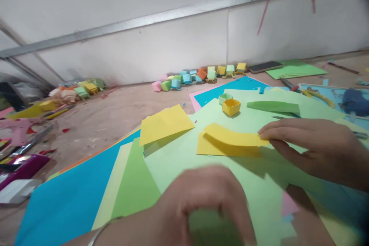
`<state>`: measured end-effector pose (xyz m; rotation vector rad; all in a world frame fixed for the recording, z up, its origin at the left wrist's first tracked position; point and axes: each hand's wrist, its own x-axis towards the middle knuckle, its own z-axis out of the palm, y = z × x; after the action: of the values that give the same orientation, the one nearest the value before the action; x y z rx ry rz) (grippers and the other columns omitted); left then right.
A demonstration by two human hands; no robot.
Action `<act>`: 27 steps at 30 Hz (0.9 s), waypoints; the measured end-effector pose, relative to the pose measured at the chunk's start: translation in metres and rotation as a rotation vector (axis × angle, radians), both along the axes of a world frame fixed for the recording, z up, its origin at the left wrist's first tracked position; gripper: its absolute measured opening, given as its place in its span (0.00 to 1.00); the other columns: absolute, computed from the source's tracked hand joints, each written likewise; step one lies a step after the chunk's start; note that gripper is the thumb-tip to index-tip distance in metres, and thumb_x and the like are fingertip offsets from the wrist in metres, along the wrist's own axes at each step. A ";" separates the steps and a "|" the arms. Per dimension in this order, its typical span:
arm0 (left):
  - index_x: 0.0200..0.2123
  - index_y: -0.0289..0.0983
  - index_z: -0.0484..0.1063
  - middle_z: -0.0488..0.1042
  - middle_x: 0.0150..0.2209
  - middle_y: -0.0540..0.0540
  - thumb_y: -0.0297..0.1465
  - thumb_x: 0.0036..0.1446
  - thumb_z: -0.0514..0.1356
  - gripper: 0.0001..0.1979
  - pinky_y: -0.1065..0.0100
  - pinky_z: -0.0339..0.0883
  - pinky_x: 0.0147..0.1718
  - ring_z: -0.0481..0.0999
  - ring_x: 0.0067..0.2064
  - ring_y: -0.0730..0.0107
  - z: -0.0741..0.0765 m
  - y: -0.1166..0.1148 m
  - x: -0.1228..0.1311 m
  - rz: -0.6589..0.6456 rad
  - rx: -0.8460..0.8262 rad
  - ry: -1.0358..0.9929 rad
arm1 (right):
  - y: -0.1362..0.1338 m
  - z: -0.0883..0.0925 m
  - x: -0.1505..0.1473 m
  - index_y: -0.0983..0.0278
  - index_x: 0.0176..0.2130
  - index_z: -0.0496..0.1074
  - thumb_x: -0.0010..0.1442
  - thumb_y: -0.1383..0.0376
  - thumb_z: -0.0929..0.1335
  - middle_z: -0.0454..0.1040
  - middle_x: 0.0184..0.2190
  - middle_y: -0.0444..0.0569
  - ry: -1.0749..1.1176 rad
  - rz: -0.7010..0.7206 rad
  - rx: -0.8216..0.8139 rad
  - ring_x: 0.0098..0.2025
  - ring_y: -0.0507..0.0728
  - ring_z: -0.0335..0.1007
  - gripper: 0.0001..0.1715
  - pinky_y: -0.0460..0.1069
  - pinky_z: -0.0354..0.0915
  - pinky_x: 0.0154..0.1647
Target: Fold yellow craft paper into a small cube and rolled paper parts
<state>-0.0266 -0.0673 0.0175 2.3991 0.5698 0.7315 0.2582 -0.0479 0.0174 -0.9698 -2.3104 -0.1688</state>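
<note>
At the far left edge of the surface (115, 111) lay a clutter of scraps with a purple object (23, 167) among them, and behind it, near the wall, a heap of folded paper boxes (77, 90) in yellow, green and peach. A large blue sheet (72, 196) spread toward the near edge, partly covered by a light green sheet (178, 157) that carried most of the work. The left hand (201, 200), with a thin bangle (103, 228) on its wrist, hung low in the near middle, blurred, with its fingers curled downward over something green; I could not tell whether they were closed on it. Just beyond it a yellow sheet (164, 123) lay with one side lifted off the green. Farther back a row of small coloured boxes (198, 75) ran along the foot of the wall. The yellow paper (230, 142) lay right of centre on the light green sheet, folded over itself with its upper layer bowed up, and the right hand (311, 146) reached in from the right, its fingers held together and pinched on that paper's right end. Behind the paper stood a small yellow box (231, 107) with a small green box (225, 98) just beside it, and a folded green strip (273, 106) lay to their right. A phone (265, 66) rested near the wall, and yellow-handled scissors (317, 96) lay toward the right edge
</note>
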 end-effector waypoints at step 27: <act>0.27 0.36 0.75 0.75 0.26 0.50 0.20 0.50 0.63 0.06 0.72 0.62 0.28 0.71 0.29 0.72 -0.011 0.040 0.012 0.303 0.014 0.319 | -0.007 -0.036 -0.022 0.63 0.28 0.68 0.57 0.77 0.60 0.70 0.26 0.46 -0.037 0.018 -0.287 0.29 0.53 0.62 0.13 0.47 0.56 0.28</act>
<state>-0.0146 -0.0270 0.0065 2.4876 1.0795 0.4722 0.2363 -0.0545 -0.0188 -1.0916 -2.4209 0.1590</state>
